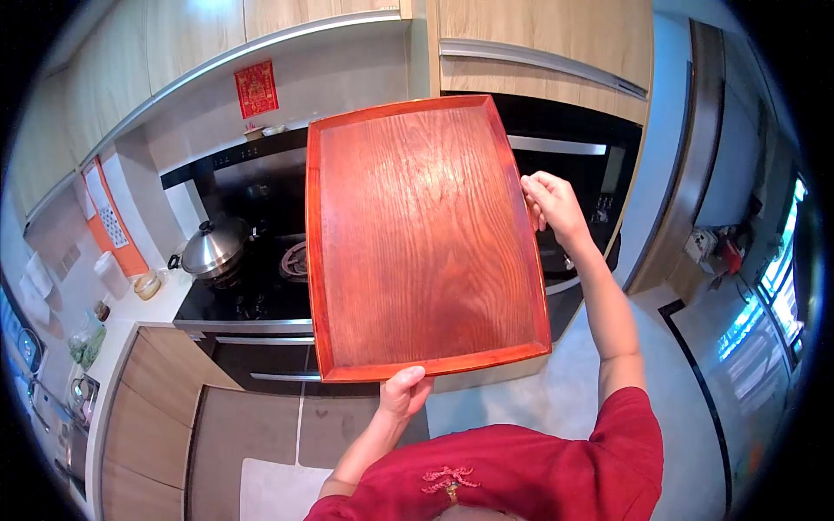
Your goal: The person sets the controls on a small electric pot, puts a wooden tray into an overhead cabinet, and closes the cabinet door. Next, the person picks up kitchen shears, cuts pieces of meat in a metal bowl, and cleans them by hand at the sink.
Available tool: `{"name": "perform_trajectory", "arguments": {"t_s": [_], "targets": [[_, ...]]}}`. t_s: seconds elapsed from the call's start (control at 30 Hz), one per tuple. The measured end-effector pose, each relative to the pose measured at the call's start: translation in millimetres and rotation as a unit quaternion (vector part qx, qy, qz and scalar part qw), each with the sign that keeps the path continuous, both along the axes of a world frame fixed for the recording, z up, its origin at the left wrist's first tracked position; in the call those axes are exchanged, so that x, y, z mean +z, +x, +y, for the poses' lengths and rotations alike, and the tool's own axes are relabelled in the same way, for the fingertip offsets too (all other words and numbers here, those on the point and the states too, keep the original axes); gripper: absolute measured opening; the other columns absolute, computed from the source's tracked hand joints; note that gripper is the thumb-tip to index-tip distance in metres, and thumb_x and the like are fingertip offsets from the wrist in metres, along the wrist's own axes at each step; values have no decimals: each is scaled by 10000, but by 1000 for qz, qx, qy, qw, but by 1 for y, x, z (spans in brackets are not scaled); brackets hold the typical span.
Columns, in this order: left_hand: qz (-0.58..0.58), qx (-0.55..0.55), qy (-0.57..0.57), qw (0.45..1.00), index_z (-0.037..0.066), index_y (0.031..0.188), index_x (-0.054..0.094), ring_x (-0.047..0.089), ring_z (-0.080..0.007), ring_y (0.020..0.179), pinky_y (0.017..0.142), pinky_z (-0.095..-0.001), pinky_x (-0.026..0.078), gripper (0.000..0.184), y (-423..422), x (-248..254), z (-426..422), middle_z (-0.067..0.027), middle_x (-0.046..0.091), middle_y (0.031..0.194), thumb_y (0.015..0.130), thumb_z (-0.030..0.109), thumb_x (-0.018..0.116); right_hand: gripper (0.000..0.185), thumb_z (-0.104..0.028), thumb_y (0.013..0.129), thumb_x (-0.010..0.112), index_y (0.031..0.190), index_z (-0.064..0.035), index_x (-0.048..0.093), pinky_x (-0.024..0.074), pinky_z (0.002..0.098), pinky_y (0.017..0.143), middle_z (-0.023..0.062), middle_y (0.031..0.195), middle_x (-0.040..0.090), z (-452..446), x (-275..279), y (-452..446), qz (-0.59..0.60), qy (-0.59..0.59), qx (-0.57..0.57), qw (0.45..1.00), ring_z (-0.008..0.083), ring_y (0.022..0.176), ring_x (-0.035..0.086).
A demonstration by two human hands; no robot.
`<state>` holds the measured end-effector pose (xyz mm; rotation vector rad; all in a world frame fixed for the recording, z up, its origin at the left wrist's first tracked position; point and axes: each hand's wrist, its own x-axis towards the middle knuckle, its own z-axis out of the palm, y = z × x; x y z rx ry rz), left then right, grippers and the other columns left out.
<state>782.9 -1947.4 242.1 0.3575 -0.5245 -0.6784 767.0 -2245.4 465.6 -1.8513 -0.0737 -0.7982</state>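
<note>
A large reddish-brown wooden tray [426, 243] with a raised rim is held up in front of me, its wood-grain face tilted toward the camera. My left hand [405, 392] grips the bottom rim, the thumb lying over the edge and the other fingers partly hidden behind it. Higher up, my right hand [554, 207] is closed on the right-side rim. The tray covers part of the stove and the built-in oven behind it.
To the left, a lidded steel wok [214, 250] sits on the black gas stove [252, 300]. A white counter [122, 300] with a sink runs along the left side. Behind the tray is a black built-in oven [591, 130]. Wooden cupboards [330, 10] hang overhead.
</note>
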Motion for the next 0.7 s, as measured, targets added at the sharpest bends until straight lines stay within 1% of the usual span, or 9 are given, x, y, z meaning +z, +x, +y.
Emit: {"name": "perform_trajectory", "arguments": {"t_s": [0.13,0.27,0.3,0.33,0.4,0.47,0.6,0.63,0.7], "targets": [[35,61,23,997,-13,1032,600,539,-250,1104,1044,-420,328,371,-12,14,-17,-89,607,1117,678,91,641,310,-321,923,536,880,-17,577,347,180,344,43,585,565,-31,30,14,-8,-46,-14,999,79,384,488],[27,82,32,996,-14,1068,581,520,-248,1130,1051,-425,314,413,-17,8,-37,-92,598,1137,679,109,652,250,-256,894,545,880,-20,627,400,236,377,42,597,593,-62,58,37,-77,-162,-80,981,104,421,539],[20,66,41,997,-16,1082,573,516,-246,1136,1052,-427,312,430,-19,11,-41,-91,593,1146,679,111,656,215,-218,863,568,921,-25,641,458,280,452,59,601,611,-66,69,43,-104,-223,-144,958,156,477,585],[13,50,51,997,-18,1096,565,512,-245,1142,1053,-429,309,447,-21,13,-46,-91,589,1155,679,113,659,199,-173,831,577,956,-34,646,507,338,595,101,710,647,-76,82,55,-184,-328,-208,903,241,631,639],[8,52,54,997,-13,1124,548,509,-243,1144,1053,-431,308,477,-26,18,-58,-85,584,1161,679,113,662,203,-125,813,563,974,-38,649,497,375,749,125,884,654,-89,108,73,-229,-401,-244,853,305,851,625],[24,116,40,992,-7,1148,534,509,-248,1143,1054,-432,307,504,-39,27,-72,-83,582,1160,678,119,666,239,-106,809,549,1023,-45,635,467,386,840,128,1041,625,-103,134,99,-280,-477,-236,799,312,1006,574],[41,115,69,990,-1,1161,525,498,-246,1154,1048,-427,313,525,-53,14,-97,-77,552,1209,671,120,670,258,-68,789,529,1031,-78,619,451,395,867,119,1018,613,-119,176,148,-341,-596,-238,687,290,1018,558],[32,107,71,991,0,1163,525,477,-246,1178,1058,-430,296,533,-62,23,-102,-82,551,1213,666,125,670,258,-68,789,529,1031,-78,619,451,395,867,119,1018,613,-121,180,157,-344,-592,-235,690,290,1018,558],[30,111,72,991,-1,1164,525,465,-247,1191,1064,-432,283,535,-78,31,-110,-84,549,1217,664,126,670,253,-69,791,513,1015,-93,627,449,405,862,106,993,608,-122,183,171,-241,-597,-275,714,274,1010,558]]}}
